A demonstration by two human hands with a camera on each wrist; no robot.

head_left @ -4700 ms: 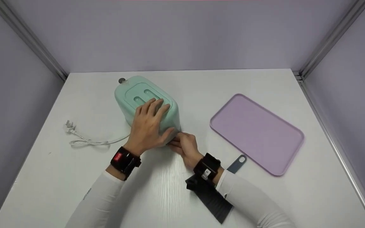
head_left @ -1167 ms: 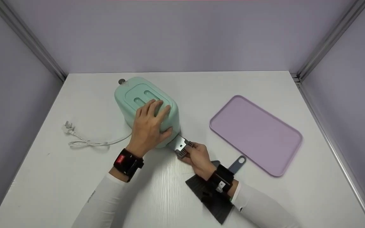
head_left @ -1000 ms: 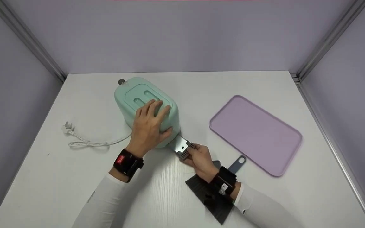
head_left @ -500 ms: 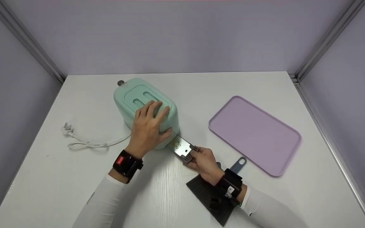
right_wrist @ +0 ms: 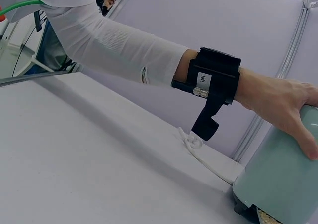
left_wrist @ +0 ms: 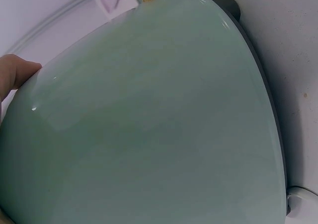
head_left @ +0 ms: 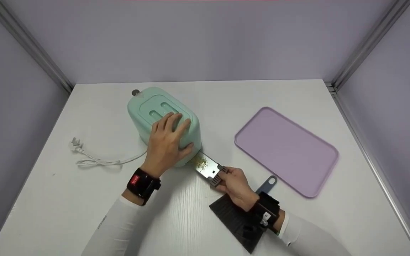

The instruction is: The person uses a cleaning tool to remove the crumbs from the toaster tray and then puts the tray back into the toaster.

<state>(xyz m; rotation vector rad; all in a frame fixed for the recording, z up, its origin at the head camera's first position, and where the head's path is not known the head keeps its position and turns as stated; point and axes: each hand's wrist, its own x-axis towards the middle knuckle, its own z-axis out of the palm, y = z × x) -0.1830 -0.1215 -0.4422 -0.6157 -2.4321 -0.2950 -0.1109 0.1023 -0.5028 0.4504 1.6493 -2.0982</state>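
Note:
A mint green toaster (head_left: 153, 101) with two slots in its top stands left of the table's middle. My left hand (head_left: 166, 145) rests on the top with spread fingers, the thumb over the near end. At the toaster's lower near end, my right hand (head_left: 238, 185) pinches the grey end of a metal crumb tray (head_left: 210, 171), which is partly out. Yellowish crumbs (head_left: 200, 162) lie on it beside the toaster. The toaster's side (left_wrist: 149, 110) fills most of the left wrist view. In the right wrist view, my left hand (right_wrist: 276, 100) shows on the toaster.
A purple tray (head_left: 287, 149) lies at the right. Under my right forearm is a flat black brush-like thing (head_left: 231, 217), with a grey-blue handle (head_left: 268, 183) nearby. The toaster's white cord and plug (head_left: 77, 144) lie at the left.
My right hand has drawn the crumb tray out of the toaster, toward the lower right, and crumbs on it have come into view. My left hand has stayed on the toaster.

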